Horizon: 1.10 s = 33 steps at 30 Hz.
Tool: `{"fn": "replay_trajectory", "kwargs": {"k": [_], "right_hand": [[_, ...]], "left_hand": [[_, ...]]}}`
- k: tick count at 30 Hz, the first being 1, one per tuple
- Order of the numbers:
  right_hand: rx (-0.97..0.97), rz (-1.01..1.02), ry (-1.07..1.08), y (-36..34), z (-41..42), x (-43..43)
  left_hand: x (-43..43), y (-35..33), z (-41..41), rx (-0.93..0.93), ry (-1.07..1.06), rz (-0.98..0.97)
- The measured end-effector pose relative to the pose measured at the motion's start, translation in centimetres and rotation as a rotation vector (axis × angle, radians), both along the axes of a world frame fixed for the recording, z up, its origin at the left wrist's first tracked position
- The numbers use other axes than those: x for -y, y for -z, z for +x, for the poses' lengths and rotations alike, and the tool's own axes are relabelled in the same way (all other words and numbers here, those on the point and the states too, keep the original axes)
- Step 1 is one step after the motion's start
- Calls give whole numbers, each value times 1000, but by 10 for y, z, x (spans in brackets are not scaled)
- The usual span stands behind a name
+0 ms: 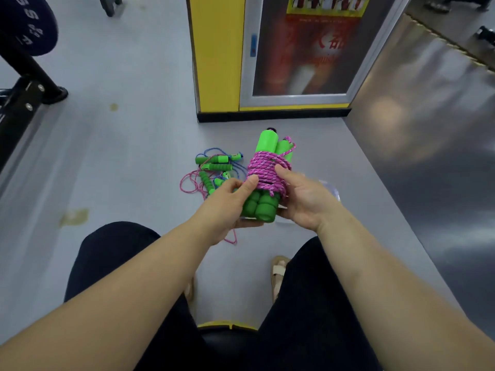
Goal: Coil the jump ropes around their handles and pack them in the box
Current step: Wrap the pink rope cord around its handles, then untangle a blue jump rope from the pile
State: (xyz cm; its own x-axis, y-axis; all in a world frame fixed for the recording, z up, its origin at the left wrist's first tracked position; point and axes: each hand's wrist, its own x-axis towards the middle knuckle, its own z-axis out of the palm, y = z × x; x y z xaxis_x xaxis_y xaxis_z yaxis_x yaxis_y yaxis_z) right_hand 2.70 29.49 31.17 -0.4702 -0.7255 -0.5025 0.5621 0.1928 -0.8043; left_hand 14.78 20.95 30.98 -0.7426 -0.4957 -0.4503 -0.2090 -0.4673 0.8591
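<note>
Knees and dark trousers fill the near edge, a sandalled foot point(278, 271) on the grey floor point(128, 156) between them. Just beyond, both hands meet on the bundle. Left hand point(227, 204) is clenched around the near ends of the green handles point(261, 207), thumb pressed onto the wraps. Right hand point(302, 199) cups the other side, thumb laid against the pink rope point(265, 170), fingers closed behind it. That rope sits wound in many turns round the paired handles, held above the floor; a short pink tail hangs below the left hand, so this coil looks nearly finished but not yet tucked off.

Farther out, on the floor just left of the bundle, a tangle of loose ropes point(214, 170), blue and pink with green handles, lies uncoiled. Those are left to do. Something clear and pale peeks out behind the right hand, possibly the box, too hidden to say.

Room to work: open floor left and right, yellow cabinet point(217, 62) closing off the far side, black equipment frame point(24, 97) at far left.
</note>
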Motion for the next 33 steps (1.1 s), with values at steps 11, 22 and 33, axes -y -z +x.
{"fn": "replay_trajectory", "kwargs": {"k": [11, 22, 33], "right_hand": [[81, 712, 27, 232, -52, 56], [-13, 746, 6, 423, -117, 107], [-817, 806, -1, 428, -108, 157]], "left_hand": [[96, 184, -41, 738, 243, -222], [173, 371, -110, 1039, 320, -294], [205, 428, -145, 984, 261, -271]]}}
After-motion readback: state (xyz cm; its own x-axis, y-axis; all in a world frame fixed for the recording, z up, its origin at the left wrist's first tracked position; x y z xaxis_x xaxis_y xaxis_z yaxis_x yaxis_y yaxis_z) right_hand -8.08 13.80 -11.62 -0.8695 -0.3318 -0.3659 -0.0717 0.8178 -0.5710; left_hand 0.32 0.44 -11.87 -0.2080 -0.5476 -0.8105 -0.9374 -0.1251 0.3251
